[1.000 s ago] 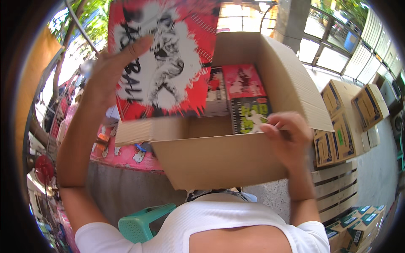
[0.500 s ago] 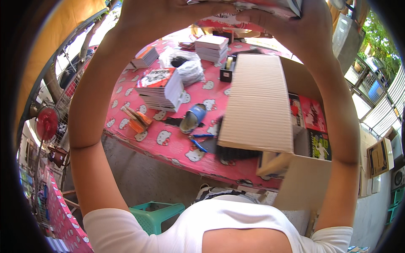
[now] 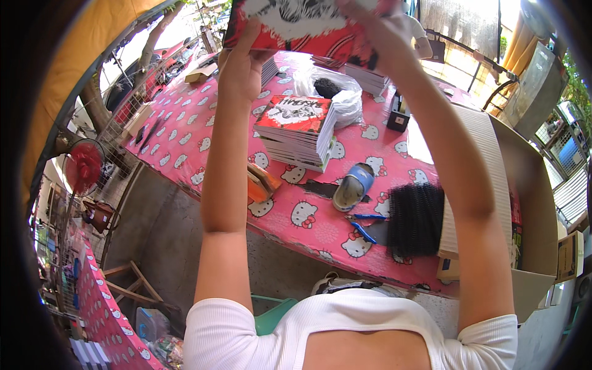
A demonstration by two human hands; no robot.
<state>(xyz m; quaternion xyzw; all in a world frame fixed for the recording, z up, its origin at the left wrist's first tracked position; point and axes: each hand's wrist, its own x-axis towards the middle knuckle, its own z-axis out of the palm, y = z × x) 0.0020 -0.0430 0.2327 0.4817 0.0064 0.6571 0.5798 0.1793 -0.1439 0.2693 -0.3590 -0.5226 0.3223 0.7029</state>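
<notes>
With both arms stretched out ahead, I hold up a red, white and black notebook (image 3: 302, 28) at the top edge of the view. My left hand (image 3: 245, 69) grips its left side, thumb across the cover. My right hand (image 3: 383, 36) is closed on its right side, fingers over the cover. The notebook's far edge is cut off by the frame. Below it, a stack of loose-leaf books (image 3: 295, 126) with a similar red cover stands on the table.
The pink patterned table (image 3: 302, 213) carries a blue slipper (image 3: 354, 187), blue-handled pliers (image 3: 362, 229), black spiral coils (image 3: 416, 219), an orange object (image 3: 262, 184), a plastic bag (image 3: 346, 102) and a black tape dispenser (image 3: 398, 114). A cardboard box (image 3: 535, 203) is at right, a green stool (image 3: 271, 313) below.
My view has turned left, so the table's things now sit farther right in the picture. The notebook and both hands are lower in view, with more of its cover showing.
</notes>
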